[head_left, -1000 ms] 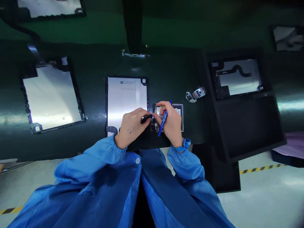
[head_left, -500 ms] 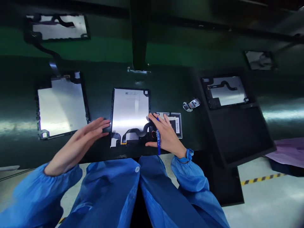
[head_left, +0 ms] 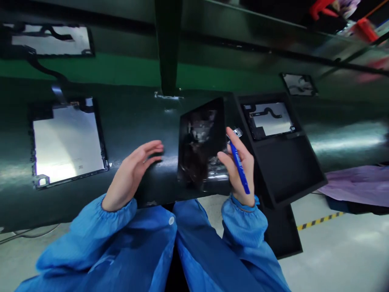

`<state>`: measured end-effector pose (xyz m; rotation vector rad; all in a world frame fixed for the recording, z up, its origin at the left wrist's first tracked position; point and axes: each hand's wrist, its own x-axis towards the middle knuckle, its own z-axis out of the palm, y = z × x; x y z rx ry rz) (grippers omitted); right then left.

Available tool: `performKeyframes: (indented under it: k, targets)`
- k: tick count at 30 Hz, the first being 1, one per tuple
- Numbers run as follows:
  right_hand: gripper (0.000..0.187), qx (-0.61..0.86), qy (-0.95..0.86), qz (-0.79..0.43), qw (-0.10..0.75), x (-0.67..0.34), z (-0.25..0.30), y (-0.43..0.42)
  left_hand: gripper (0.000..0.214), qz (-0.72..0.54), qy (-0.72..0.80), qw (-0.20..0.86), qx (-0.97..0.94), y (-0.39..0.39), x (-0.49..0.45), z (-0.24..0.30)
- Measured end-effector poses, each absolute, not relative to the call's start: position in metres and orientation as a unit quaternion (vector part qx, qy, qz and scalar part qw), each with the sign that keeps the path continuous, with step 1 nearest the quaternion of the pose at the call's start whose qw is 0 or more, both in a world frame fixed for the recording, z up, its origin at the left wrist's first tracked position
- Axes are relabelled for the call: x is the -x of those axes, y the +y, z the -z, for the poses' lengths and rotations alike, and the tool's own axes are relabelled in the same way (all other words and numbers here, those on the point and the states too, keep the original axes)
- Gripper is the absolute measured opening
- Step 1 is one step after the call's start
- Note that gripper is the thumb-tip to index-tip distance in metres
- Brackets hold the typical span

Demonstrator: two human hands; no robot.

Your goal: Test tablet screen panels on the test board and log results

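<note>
A tablet screen point(head_left: 202, 142) stands tilted over the bench in front of me, its glossy black face towards me. At its right edge is my right hand point(head_left: 243, 166), with the thumb across the edge of the face. A blue pen point(head_left: 240, 168) is also held in that hand, lying across the palm side. My left hand point(head_left: 135, 172) is apart from the screen, to its left, holding nothing, with fingers stretched and slightly curved. Just behind my right fingertips a small shiny metal piece point(head_left: 237, 133) is partly covered.
Another screen point(head_left: 68, 142) lies silver back up at left, its flex cable running to a raised screen point(head_left: 57, 40). At right, a black tray point(head_left: 288, 170) holds a screen panel point(head_left: 273, 120). Purple cloth point(head_left: 358, 184) lies beyond it. The bench point(head_left: 130, 121) is dark green.
The screen, silver back up before, is turned over and has moved right, tilted in my right hand. My left hand has come away from its edge. The labelled black piece no longer shows.
</note>
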<state>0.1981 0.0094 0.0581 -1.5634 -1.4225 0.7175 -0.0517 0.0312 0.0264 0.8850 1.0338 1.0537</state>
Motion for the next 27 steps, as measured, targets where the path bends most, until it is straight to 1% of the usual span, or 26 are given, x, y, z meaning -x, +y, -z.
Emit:
performKeyframes:
  k: [1,3,6,8,10,12,14,15,16,18,22,24,27]
  targets:
    - [0.057,0.631,-0.570,-0.297,0.434,-0.191,-0.055,0.011,0.035,-0.497,0.474,0.632,-0.359,0.032,0.053,-0.015]
    - [0.056,0.617,-0.572,-0.337,0.423,-0.171,-0.049,0.013,0.041,-0.522,0.489,0.629,-0.304,0.032,0.055,0.003]
    - [0.056,0.558,-0.587,-0.397,0.432,-0.145,-0.041,0.014,0.051,-0.472,0.506,0.671,-0.265,0.028,0.060,0.011]
    - [0.054,0.526,-0.599,-0.418,0.435,-0.144,-0.034,0.014,0.049,-0.461,0.532,0.664,-0.252,0.025,0.066,0.009]
    - [0.048,0.540,-0.606,-0.378,0.446,-0.160,-0.024,0.017,0.046,-0.486,0.570,0.624,-0.224,0.023,0.071,0.005]
    - [0.036,0.593,-0.611,-0.253,0.460,-0.187,-0.009,0.021,0.046,-0.509,0.610,0.578,-0.188,0.022,0.074,0.000]
    - [0.018,0.635,-0.635,-0.108,0.426,-0.214,0.006,0.028,0.045,-0.510,0.630,0.562,-0.167,0.022,0.074,-0.005]
    - [0.013,0.642,-0.653,-0.061,0.397,-0.224,0.013,0.030,0.044,-0.507,0.634,0.561,-0.163,0.023,0.073,-0.007]
    - [0.011,0.643,-0.671,-0.032,0.368,-0.231,0.018,0.032,0.043,-0.507,0.636,0.558,-0.162,0.023,0.072,-0.008]
    - [0.013,0.636,-0.695,-0.019,0.333,-0.237,0.026,0.034,0.037,-0.525,0.656,0.521,-0.149,0.023,0.069,-0.010]
    - [0.013,0.622,-0.709,-0.039,0.329,-0.233,0.028,0.033,0.030,-0.559,0.703,0.423,-0.118,0.024,0.066,-0.011]
    - [0.012,0.619,-0.713,-0.052,0.325,-0.232,0.027,0.032,0.032,-0.557,0.697,0.440,-0.103,0.025,0.066,-0.012]
    - [0.011,0.621,-0.716,-0.069,0.312,-0.234,0.028,0.033,0.034,-0.539,0.664,0.512,-0.079,0.025,0.069,-0.009]
